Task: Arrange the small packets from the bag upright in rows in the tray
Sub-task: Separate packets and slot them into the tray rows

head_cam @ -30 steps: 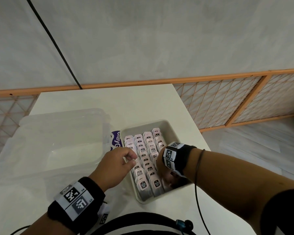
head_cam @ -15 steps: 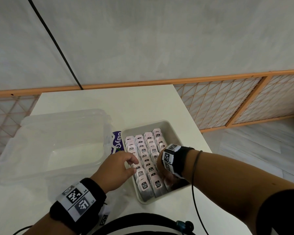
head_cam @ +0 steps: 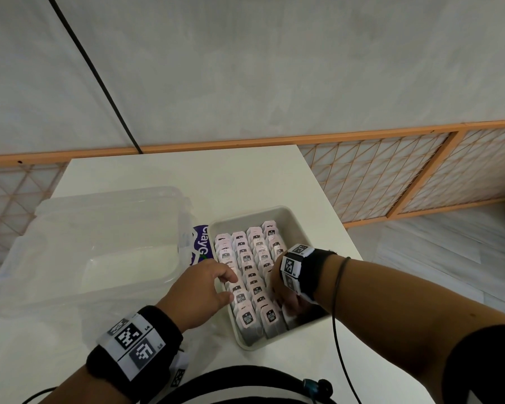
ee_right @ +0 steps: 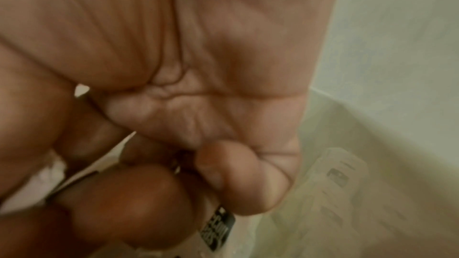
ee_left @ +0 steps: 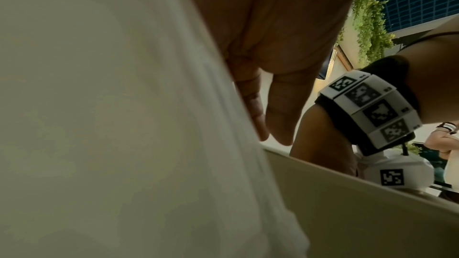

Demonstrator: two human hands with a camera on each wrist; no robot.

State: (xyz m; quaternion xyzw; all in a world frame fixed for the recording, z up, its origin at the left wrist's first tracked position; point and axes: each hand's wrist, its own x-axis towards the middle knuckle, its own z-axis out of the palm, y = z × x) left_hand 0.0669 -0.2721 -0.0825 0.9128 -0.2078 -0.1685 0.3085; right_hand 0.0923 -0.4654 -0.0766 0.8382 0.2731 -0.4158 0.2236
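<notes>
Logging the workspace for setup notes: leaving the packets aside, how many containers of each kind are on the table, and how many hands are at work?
Beige tray: 1
Clear plastic tub: 1
Purple-printed bag: 1
Hands: 2, left hand and right hand, which grips a packet
Total: 5

The tray looked like matt beige plastic, and the packets like pale paper with dark printed labels. The left-hand tub was clear, faintly glossy plastic on a smooth matt table.
</notes>
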